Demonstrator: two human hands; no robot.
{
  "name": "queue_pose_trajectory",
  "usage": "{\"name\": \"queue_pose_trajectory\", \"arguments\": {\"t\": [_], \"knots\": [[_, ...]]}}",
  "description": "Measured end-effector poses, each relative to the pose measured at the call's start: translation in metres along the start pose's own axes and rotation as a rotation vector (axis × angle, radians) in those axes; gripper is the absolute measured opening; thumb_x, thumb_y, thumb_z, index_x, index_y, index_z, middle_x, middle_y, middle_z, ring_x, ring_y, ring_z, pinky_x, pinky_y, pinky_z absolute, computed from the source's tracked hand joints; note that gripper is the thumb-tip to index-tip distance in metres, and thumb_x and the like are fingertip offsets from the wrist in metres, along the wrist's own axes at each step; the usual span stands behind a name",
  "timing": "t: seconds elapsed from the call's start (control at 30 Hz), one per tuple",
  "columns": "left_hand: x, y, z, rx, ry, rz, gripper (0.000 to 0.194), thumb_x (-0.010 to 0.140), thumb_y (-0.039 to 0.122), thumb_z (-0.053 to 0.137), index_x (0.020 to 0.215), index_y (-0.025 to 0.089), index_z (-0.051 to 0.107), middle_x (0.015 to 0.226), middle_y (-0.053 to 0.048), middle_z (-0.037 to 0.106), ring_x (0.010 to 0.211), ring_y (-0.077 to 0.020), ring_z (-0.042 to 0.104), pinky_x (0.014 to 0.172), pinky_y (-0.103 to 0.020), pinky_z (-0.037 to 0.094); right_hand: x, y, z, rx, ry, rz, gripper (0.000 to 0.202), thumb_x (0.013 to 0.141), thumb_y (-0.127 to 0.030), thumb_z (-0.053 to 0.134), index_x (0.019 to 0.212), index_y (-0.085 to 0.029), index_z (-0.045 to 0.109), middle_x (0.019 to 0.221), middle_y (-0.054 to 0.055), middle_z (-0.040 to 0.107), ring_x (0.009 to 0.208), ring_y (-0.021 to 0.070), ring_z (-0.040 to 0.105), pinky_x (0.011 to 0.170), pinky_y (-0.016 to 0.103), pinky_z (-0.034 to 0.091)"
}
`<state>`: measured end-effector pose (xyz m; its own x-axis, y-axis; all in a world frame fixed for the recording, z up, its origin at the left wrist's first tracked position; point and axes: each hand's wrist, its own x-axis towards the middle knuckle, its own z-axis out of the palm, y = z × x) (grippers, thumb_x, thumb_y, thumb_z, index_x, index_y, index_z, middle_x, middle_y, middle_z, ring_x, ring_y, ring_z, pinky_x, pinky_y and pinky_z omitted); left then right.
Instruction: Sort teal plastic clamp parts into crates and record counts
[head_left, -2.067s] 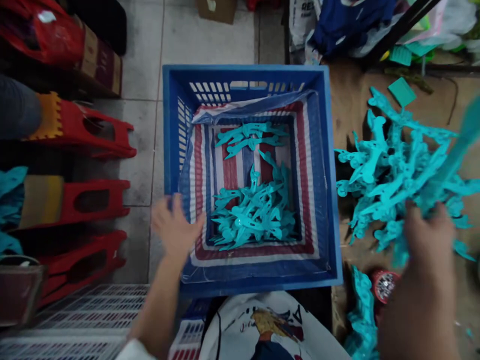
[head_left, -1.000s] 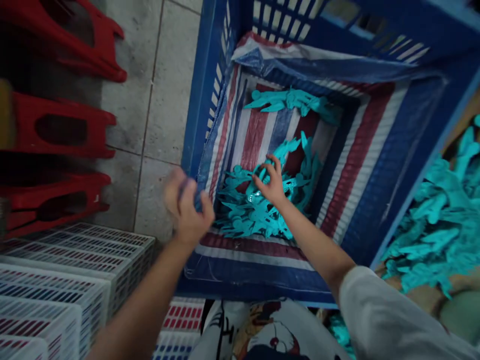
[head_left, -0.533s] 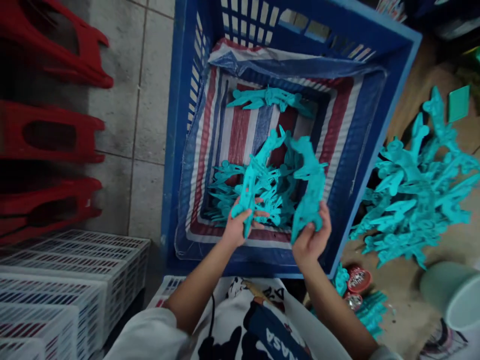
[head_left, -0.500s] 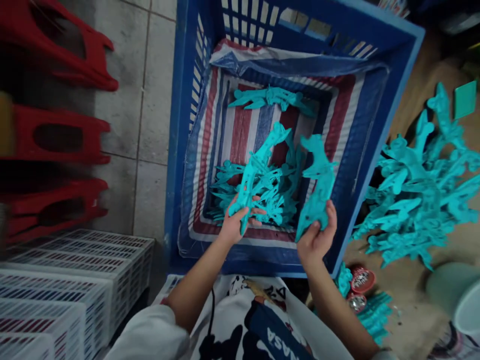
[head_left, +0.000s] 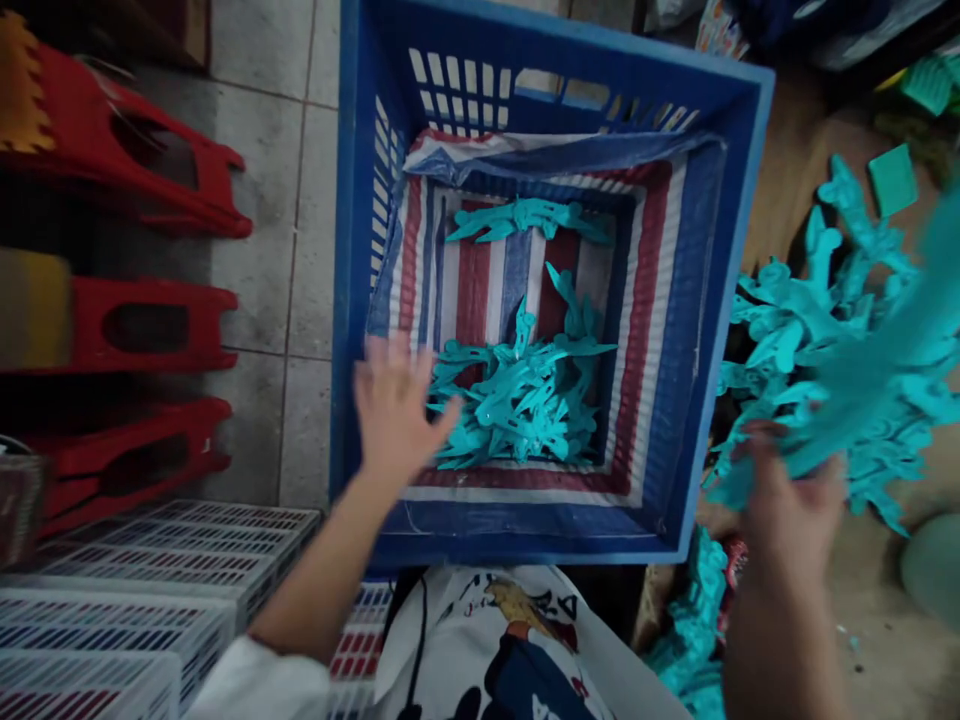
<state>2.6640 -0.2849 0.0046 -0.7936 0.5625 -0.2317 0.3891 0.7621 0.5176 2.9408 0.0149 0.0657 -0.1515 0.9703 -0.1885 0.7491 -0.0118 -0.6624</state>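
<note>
My left hand [head_left: 397, 410] is spread with nothing in it, above the left side of a blue plastic crate [head_left: 735, 300]. In the crate, on a striped woven lining [head_left: 472, 295], lies a heap of turquoise plastic parts [head_left: 517, 400]; one more turquoise part [head_left: 529, 218] lies apart near the far wall. Out to the right, beyond the crate, my right hand [head_left: 795, 510] grips a long turquoise plastic part [head_left: 862, 370], smeared by motion. Behind it is a larger pile of similar parts [head_left: 795, 320] on the table. The exact kind of part is unclear.
Red plastic stools [head_left: 150, 325] stand at the left on the tiled floor. White slatted baskets [head_left: 187, 560] are at the lower left. A pale green container [head_left: 934, 570] sits at the right edge, and a flat green square [head_left: 892, 180] lies beyond the pile.
My left hand has let go of its turquoise part and moved left, fingers spread. My right hand has swung right, out of the crate, with its part over the pile. The view has shifted.
</note>
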Motion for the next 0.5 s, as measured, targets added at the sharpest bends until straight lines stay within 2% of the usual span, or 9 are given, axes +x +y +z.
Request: {"name": "queue_pose_trajectory", "arguments": {"t": [0.03, 0.13, 0.2, 0.23, 0.27, 0.3, 0.33, 0.4, 0.5], "knots": [[0.021, -0.018, -0.009, 0.111, 0.083, -0.124, 0.107, 0.081, 0.049, 0.082, 0.166, 0.009, 0.032, 0.178, -0.024, 0.012, 0.164, -0.0505, 0.0, 0.13, -0.075, 0.009, 0.03, 0.011, -0.023, -0.196, 0.06, -0.058, 0.065, 0.086, -0.073, 0.061, 0.143, -0.042, 0.06, 0.135, 0.023, 0.068, 0.123, 0.0419, 0.068, 0.098, 0.067, 0.051], [0.063, -0.059, -0.024, 0.242, 0.061, -0.306, 0.107, 0.089, 0.037, 0.074, 0.169, 0.001, 0.013, 0.171, -0.034, 0.022, 0.151, -0.0547, 0.037, 0.117, -0.077, 0.038, 0.1, 0.038, -0.062, -0.489, 0.161, -0.059, 0.079, 0.079, -0.075, 0.066, 0.151, -0.044, 0.056, 0.151, 0.023, 0.057, 0.149, 0.0448, 0.045, 0.118, 0.073, 0.031], [0.072, -0.074, -0.027, 0.301, 0.0, -0.309, 0.098, 0.092, 0.027, 0.069, 0.17, 0.007, 0.014, 0.167, -0.029, 0.033, 0.142, -0.05, 0.051, 0.112, -0.075, 0.046, 0.121, 0.04, -0.042, -0.455, 0.232, -0.191, 0.084, 0.078, -0.071, 0.074, 0.155, -0.043, 0.052, 0.158, 0.016, 0.052, 0.157, 0.0411, 0.035, 0.129, 0.066, 0.025], [0.072, -0.08, -0.028, 0.312, -0.032, -0.29, 0.098, 0.09, 0.023, 0.069, 0.17, 0.008, 0.015, 0.167, -0.027, 0.036, 0.141, -0.0477, 0.053, 0.112, -0.074, 0.047, 0.124, 0.034, -0.015, -0.398, 0.248, -0.298, 0.081, 0.081, -0.069, 0.074, 0.154, -0.041, 0.053, 0.157, 0.015, 0.053, 0.156, 0.0394, 0.038, 0.13, 0.062, 0.028], [0.072, -0.086, -0.029, 0.302, -0.048, -0.272, 0.097, 0.088, 0.02, 0.069, 0.169, 0.008, 0.017, 0.166, -0.025, 0.039, 0.14, -0.0453, 0.054, 0.113, -0.071, 0.048, 0.125, 0.023, 0.022, -0.336, 0.229, -0.422, 0.077, 0.087, -0.068, 0.069, 0.155, -0.036, 0.054, 0.155, 0.016, 0.054, 0.153, 0.0384, 0.042, 0.13, 0.062, 0.031], [0.071, -0.091, -0.03, 0.278, -0.045, -0.258, 0.096, 0.086, 0.018, 0.07, 0.168, 0.007, 0.021, 0.166, -0.023, 0.042, 0.141, -0.0425, 0.055, 0.116, -0.068, 0.048, 0.124, 0.009, 0.07, -0.256, 0.187, -0.507, 0.074, 0.088, -0.067, 0.068, 0.15, -0.028, 0.058, 0.141, 0.019, 0.064, 0.136, 0.0385, 0.059, 0.118, 0.065, 0.046], [0.07, -0.095, -0.03, 0.25, -0.025, -0.248, 0.094, 0.085, 0.019, 0.071, 0.166, 0.006, 0.024, 0.166, -0.021, 0.043, 0.143, -0.0401, 0.054, 0.118, -0.064, 0.048, 0.124, -0.007, 0.125, -0.198, 0.024, -0.536, 0.062, 0.096, -0.061, 0.059, 0.143, -0.022, 0.061, 0.131, 0.019, 0.068, 0.125, 0.0358, 0.066, 0.111, 0.065, 0.052], [0.069, -0.101, -0.03, 0.226, 0.044, -0.271, 0.09, 0.085, 0.025, 0.071, 0.163, 0.007, 0.03, 0.166, -0.018, 0.045, 0.147, -0.0383, 0.051, 0.123, -0.062, 0.044, 0.129, -0.04, 0.249, -0.243, -0.288, -0.659, 0.049, 0.1, -0.05, 0.054, 0.13, -0.014, 0.067, 0.129, 0.019, 0.069, 0.127, 0.0342, 0.063, 0.112, 0.063, 0.052], [0.07, -0.102, -0.031, 0.298, 0.059, -0.41, 0.096, 0.079, 0.041, 0.074, 0.162, 0.013, 0.034, 0.167, -0.016, 0.044, 0.146, -0.0457, 0.05, 0.122, -0.072, 0.04, 0.153, -0.081, 0.424, -0.403, -0.579, -0.89, 0.049, 0.095, -0.028, 0.06, 0.141, -0.013, 0.061, 0.148, 0.017, 0.06, 0.143, 0.0351, 0.05, 0.121, 0.064, 0.043]]}}
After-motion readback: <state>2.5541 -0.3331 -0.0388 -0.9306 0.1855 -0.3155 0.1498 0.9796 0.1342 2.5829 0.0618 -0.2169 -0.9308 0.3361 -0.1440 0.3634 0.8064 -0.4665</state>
